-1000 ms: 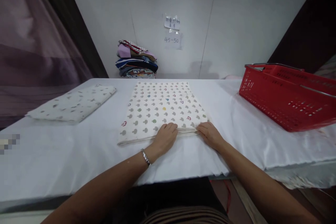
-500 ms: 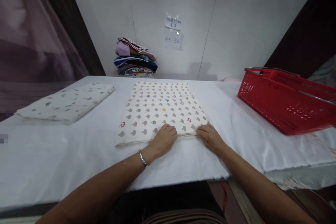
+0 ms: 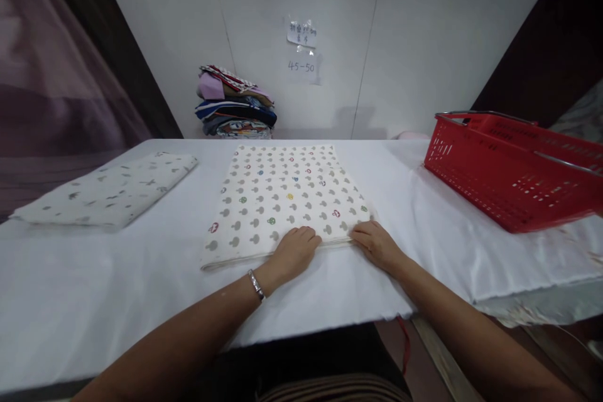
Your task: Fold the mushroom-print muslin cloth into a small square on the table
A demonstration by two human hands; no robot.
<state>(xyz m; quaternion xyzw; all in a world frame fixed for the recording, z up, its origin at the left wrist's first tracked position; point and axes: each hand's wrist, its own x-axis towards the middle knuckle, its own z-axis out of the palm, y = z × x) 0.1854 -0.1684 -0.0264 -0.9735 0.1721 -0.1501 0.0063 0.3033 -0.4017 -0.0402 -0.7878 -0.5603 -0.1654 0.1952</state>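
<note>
A folded cream cloth with a mushroom print (image 3: 282, 195) lies flat in the middle of the white-covered table. My left hand (image 3: 296, 251) grips its near edge around the middle, fingers curled over the top; a silver bracelet (image 3: 255, 285) circles that wrist. Close to the near right corner, my right hand (image 3: 377, 245) pinches the same edge, its thumb hidden underneath. Several layers show along the edge between the two hands.
Another folded white printed cloth (image 3: 113, 191) rests at the table's left. A red plastic basket (image 3: 509, 169) with metal handles stands at the right. Folded fabrics (image 3: 235, 103) are piled against the back wall, left of taped paper signs (image 3: 302, 50).
The view has turned slightly to the right, so the background sits further left. Both hands keep their places on the cloth's near edge, and the cloth looks the same.
</note>
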